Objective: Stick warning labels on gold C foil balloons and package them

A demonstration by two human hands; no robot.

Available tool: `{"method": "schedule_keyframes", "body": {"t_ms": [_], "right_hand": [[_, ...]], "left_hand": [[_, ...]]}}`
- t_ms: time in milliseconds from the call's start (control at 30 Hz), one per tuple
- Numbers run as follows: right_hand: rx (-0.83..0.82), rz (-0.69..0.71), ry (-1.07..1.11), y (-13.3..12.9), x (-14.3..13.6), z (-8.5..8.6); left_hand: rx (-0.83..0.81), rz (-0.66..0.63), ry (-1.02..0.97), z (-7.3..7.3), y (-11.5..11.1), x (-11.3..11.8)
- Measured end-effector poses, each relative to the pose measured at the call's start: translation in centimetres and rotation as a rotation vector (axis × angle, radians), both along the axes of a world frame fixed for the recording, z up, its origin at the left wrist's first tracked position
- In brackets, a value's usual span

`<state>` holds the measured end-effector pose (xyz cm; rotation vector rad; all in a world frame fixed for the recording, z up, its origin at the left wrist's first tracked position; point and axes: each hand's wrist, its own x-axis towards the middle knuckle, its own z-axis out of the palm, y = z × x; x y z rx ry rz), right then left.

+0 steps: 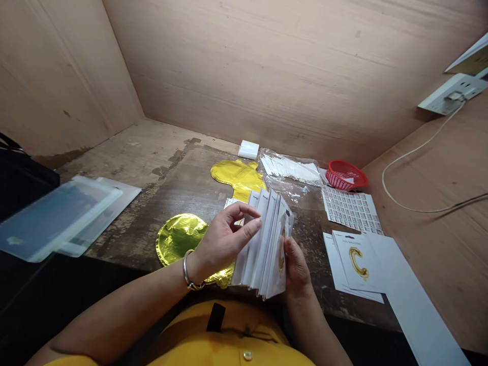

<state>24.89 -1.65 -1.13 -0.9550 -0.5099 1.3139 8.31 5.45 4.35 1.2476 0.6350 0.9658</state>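
Observation:
A fanned stack of white foil balloon packets [263, 249] stands on edge in front of me. My right hand [297, 267] is closed around its right side, with the thumb on the outermost packet, where part of a gold picture shows. My left hand [224, 236] is closed at the left side of the stack, thumb and forefinger bent in close to the packets' edges. Its other fingers are partly hidden. Beneath and beside my left hand lies a shiny gold foil balloon [179, 239], flat. Beyond the stack lies another flat gold foil balloon [236, 175].
Clear plastic sleeves [57, 216] lie at the left edge. Toward the back are a white packet [248, 149], a bag of white strips [292, 169] and a red basket [346, 175]. On the right are a sticker sheet [353, 209], "C" balloon cards [358, 262] and a cable [396, 198].

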Motion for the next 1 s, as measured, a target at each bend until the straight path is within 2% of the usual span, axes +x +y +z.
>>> {"method": "schedule_keyframes", "body": {"t_ms": [167,367,600,833,933,1000], "right_hand": [[0.000,-0.001,0.002,0.0,0.0,0.0],[0.004,-0.046,-0.028,-0.1,0.0,0.1],[-0.003,-0.035,-0.068,0.0,0.0,0.3],[0.007,-0.029,-0.090,0.2,0.3,0.1],[0.018,-0.036,-0.116,0.2,0.4,0.2],[0.033,-0.041,-0.142,0.1,0.4,0.4]], "left_hand": [[-0.089,-0.047,-0.016,-0.1,0.0,0.0],[0.007,-0.012,0.052,-0.2,-0.2,-0.2],[-0.049,-0.011,0.113,0.1,-0.3,-0.2],[-0.014,0.011,0.141,-0.3,0.0,-0.3],[-0.070,-0.007,0.124,-0.1,0.0,-0.6],[-0.144,-0.079,0.127,0.1,0.0,-1.1]]}}
